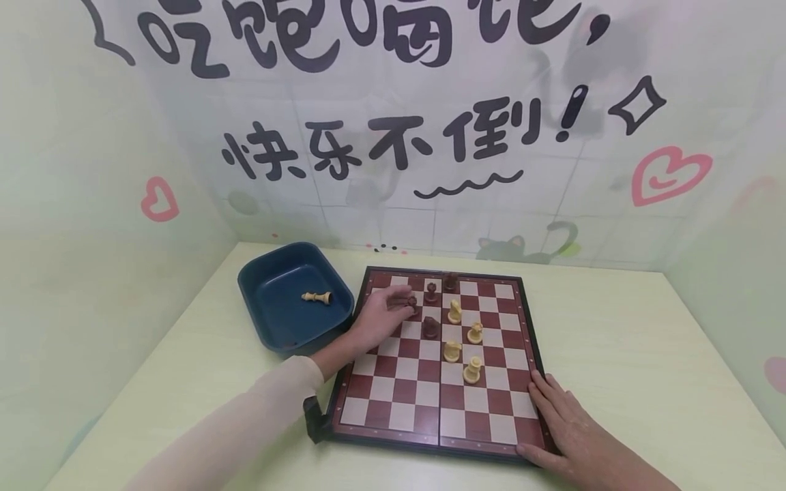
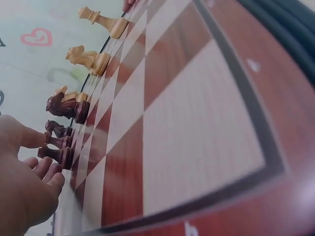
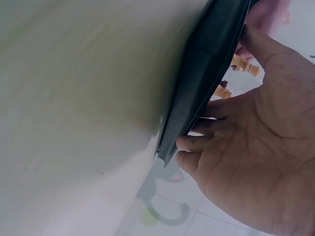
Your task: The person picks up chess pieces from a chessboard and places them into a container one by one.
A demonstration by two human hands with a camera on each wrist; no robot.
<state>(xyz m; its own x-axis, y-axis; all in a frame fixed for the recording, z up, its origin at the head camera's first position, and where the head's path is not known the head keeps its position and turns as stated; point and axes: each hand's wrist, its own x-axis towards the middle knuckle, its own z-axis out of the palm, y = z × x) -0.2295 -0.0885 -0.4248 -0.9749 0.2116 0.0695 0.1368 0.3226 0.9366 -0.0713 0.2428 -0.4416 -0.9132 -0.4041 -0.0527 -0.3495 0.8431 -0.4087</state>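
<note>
One blue tray (image 1: 279,290) beside the chessboard (image 1: 405,391)

The person's left arm wears a long, plain, pale cream sleeve (image 1: 245,423) with soft creases, ending in a simple cuff (image 1: 309,372) at the wrist, while the right forearm (image 1: 620,455) is bare and the right hand (image 3: 241,140) shows fine lines across its palm (image 3: 266,162).

On the wall (image 1: 374,221), toward twelve o'clock, dark lettering (image 1: 288,37) clipped along its top reads "吃饱喝饱," above a second line (image 1: 400,142), "快乐不倒!", while at six o'clock in the left wrist view the chessboard's red border (image 2: 231,216) bears a pale, cut-off letter (image 2: 190,229), h or b, which I cannot tell.
</note>
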